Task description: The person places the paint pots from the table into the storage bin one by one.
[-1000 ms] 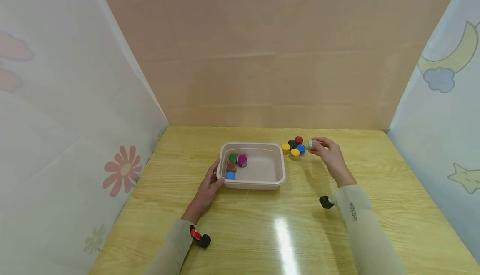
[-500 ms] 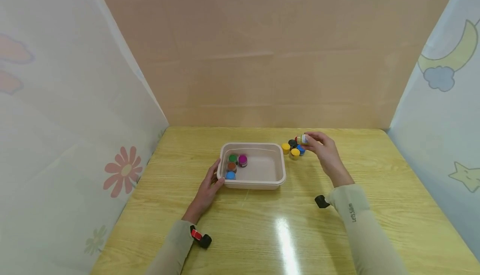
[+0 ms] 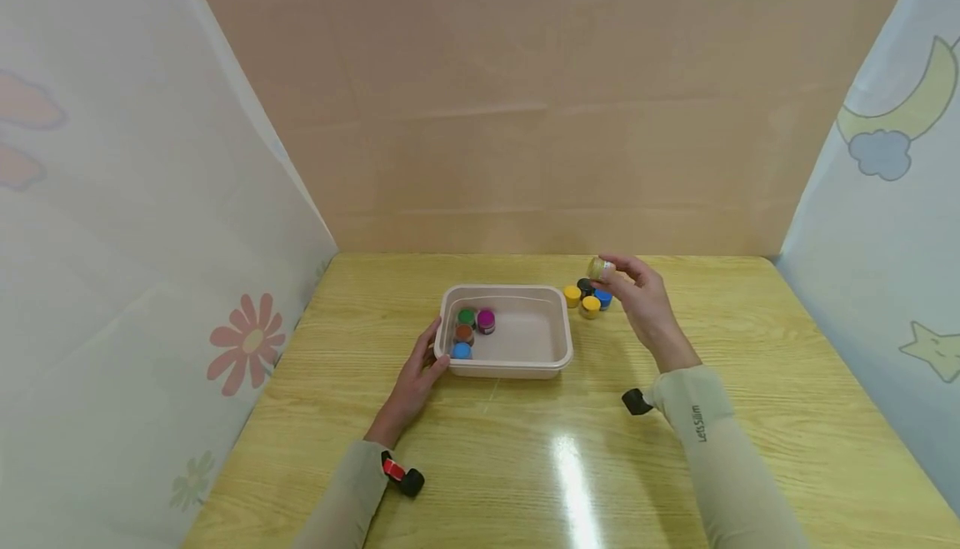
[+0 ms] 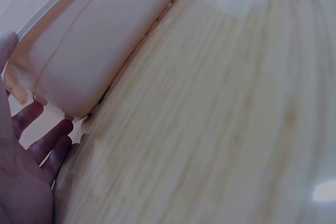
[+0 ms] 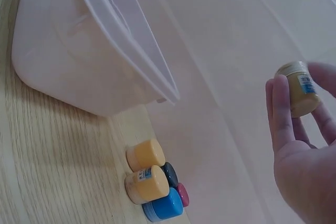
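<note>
My left hand (image 3: 411, 381) holds the front left corner of a beige plastic tub (image 3: 564, 341), thumb by its rim and fingers at the outer wall, also seen in the left wrist view. Raised off the table, my right hand (image 3: 647, 303) pinches a small ochre paint jar (image 5: 302, 90) with a label, tilted between thumb and fingers. Inside the tub's left end stand a green jar (image 3: 467, 317), a purple jar (image 3: 486, 321), a brown-orange jar (image 3: 464, 333) and a light blue jar (image 3: 461, 351).
Right of the tub, several jars cluster on the wooden table (image 3: 495, 449): two yellow jars (image 5: 147, 184), a blue jar (image 5: 164, 205), a black jar (image 5: 169, 174) and a red jar (image 5: 182, 194). Brown paper (image 3: 525, 116) covers the back wall, with patterned sheets at both sides.
My right hand has moved left and up with the ochre jar, which now hides the red jar in the head view. My left hand and the tub stay put.
</note>
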Action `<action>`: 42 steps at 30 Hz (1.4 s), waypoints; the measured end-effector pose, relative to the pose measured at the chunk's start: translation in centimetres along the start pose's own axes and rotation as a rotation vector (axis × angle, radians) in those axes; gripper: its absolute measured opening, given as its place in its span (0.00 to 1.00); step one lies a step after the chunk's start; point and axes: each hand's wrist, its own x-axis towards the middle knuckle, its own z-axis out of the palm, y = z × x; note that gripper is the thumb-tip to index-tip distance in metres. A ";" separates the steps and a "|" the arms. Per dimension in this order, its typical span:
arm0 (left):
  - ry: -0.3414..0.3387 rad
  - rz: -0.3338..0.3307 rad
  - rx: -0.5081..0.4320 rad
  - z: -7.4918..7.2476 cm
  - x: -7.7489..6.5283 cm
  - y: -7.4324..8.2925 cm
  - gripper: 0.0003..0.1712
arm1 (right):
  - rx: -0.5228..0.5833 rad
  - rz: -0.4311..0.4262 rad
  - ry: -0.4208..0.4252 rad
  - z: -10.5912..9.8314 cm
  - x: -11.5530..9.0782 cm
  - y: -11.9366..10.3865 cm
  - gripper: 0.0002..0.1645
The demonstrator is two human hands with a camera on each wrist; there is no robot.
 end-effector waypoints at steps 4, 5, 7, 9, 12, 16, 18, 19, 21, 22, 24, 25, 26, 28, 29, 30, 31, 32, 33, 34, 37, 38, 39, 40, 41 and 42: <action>0.001 -0.003 0.000 0.0 0.0 0.0 0.37 | -0.110 0.026 0.027 0.3 -0.1 0.4 0.28; 0.000 0.001 0.000 0.0 -0.1 0.0 0.37 | -0.114 0.034 0.030 0.3 -0.1 0.5 0.27; 0.000 0.001 -0.001 0.0 -0.1 0.0 0.37 | -0.127 0.044 0.027 0.4 -0.2 0.8 0.26; -0.001 0.004 -0.001 0.0 -0.1 0.0 0.37 | -0.125 0.051 0.018 0.4 -0.3 1.0 0.25; 0.000 0.008 -0.003 0.0 -0.1 0.0 0.37 | -0.138 0.050 0.006 0.4 -0.3 1.2 0.25; 0.002 -0.001 -0.005 0.0 -0.2 0.1 0.37 | -0.155 0.050 -0.010 0.6 -0.4 1.3 0.23; 0.004 -0.008 -0.006 0.0 -0.2 0.1 0.36 | -0.162 0.053 -0.013 0.7 -0.3 1.3 0.23; 0.004 -0.011 -0.006 0.0 -0.2 0.1 0.36 | -0.163 0.054 -0.015 0.8 -0.2 1.3 0.23; 0.005 -0.016 -0.010 0.0 -0.2 0.2 0.37 | -0.162 0.057 -0.020 1.0 -0.1 1.4 0.24; 0.005 -0.018 -0.013 0.0 -0.2 0.2 0.37 | -0.160 0.060 -0.024 1.1 0.0 1.5 0.24; 0.005 -0.021 -0.018 0.0 -0.2 0.1 0.37 | -0.159 0.061 -0.032 1.4 0.2 1.6 0.24; 0.006 -0.022 -0.019 0.1 -0.2 0.1 0.38 | -0.160 0.063 -0.039 1.5 0.2 1.6 0.24; 0.008 -0.023 -0.019 0.1 -0.2 0.1 0.38 | -0.165 0.063 -0.049 1.7 0.3 1.6 0.24; 0.010 -0.024 -0.023 0.2 -0.1 0.1 0.38 | -0.173 0.067 -0.059 2.0 0.3 1.7 0.24; 0.010 -0.026 -0.023 0.2 -0.1 0.1 0.38 | -0.178 0.069 -0.065 2.2 0.4 1.7 0.23; 0.012 -0.029 -0.021 0.2 -0.1 0.1 0.38 | -0.183 0.072 -0.072 2.4 0.4 1.8 0.23; 0.014 -0.030 -0.017 0.2 -0.1 0.2 0.38 | -0.194 0.076 -0.080 2.5 0.4 1.9 0.23; 0.015 -0.031 -0.014 0.2 -0.1 0.2 0.38 | -0.201 0.078 -0.083 2.7 0.4 1.9 0.24; 0.014 -0.031 -0.010 0.2 -0.2 0.2 0.38 | -0.210 0.080 -0.085 2.9 0.5 2.0 0.25; 0.015 -0.030 -0.004 0.2 -0.2 0.2 0.38 | -0.215 0.082 -0.092 3.1 0.5 2.1 0.26; 0.013 -0.022 0.005 0.2 -0.1 0.2 0.37 | -0.218 0.085 -0.120 3.7 0.6 2.3 0.30; 0.011 -0.021 0.004 0.1 -0.1 0.1 0.37 | -0.212 0.088 -0.127 3.9 0.7 2.4 0.30; 0.010 -0.020 0.001 0.1 0.0 0.1 0.37 | -0.209 0.091 -0.138 4.1 0.7 2.5 0.31; 0.008 -0.023 -0.005 0.1 0.0 0.2 0.37 | -0.205 0.097 -0.144 4.4 0.8 2.5 0.30; 0.006 -0.028 -0.007 0.1 0.0 0.2 0.38 | -0.214 0.097 -0.146 4.6 0.8 2.5 0.29; 0.004 -0.031 -0.007 0.1 0.0 0.4 0.38 | -0.224 0.098 -0.146 4.9 0.8 2.6 0.29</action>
